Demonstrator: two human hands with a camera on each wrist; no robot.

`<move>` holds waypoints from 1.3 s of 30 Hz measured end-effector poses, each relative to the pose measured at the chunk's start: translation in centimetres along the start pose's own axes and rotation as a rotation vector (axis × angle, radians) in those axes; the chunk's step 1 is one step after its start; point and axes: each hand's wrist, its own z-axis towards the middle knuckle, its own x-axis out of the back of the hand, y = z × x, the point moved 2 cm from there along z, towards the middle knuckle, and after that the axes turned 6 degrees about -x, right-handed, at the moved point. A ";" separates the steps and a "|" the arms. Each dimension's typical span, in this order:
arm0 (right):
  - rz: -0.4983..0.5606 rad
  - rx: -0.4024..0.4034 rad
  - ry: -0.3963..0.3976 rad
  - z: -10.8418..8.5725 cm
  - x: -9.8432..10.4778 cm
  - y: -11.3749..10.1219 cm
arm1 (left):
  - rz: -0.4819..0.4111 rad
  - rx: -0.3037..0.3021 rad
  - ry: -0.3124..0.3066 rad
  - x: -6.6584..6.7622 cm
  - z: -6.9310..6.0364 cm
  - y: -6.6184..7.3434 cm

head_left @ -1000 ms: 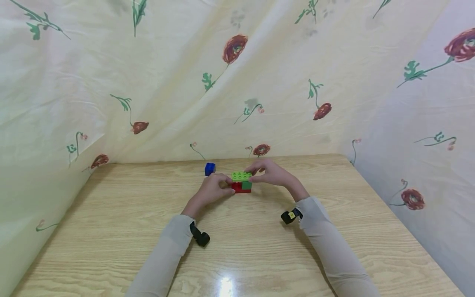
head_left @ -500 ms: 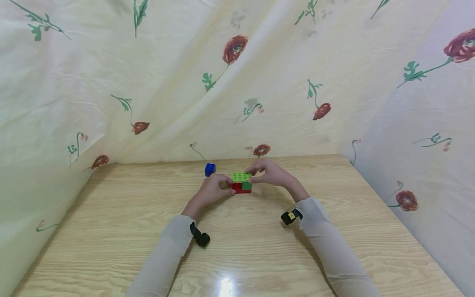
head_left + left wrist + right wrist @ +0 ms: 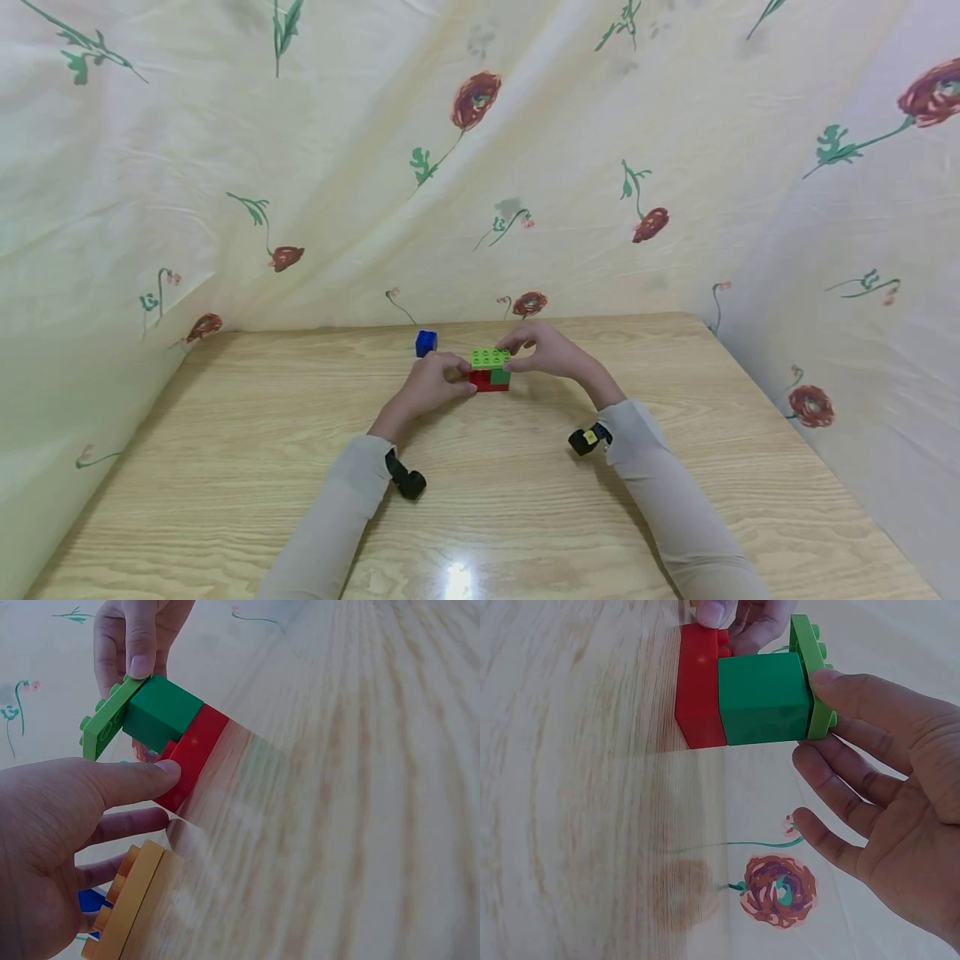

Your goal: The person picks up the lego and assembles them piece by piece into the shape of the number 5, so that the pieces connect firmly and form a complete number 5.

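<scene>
A small stack of toy building bricks stands on the table: a red brick at the bottom, a dark green block on its right part, and a flat lime green brick on top. With thumb and fingers, my left hand grips the left end of the red brick. My right hand pinches the right end of the lime brick, thumb at the near edge. Beneath the lime brick's left part there is a gap beside the green block.
A blue block stands farther back, beyond my left hand. An orange brick with studs lies near my left fingers, hidden from the head view. The wooden table ends at a floral cloth behind and at the sides.
</scene>
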 end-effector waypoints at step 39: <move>0.004 0.026 0.011 0.3 0.2 0.5 | -0.008 0.008 0.005 0.1 0.3 0.3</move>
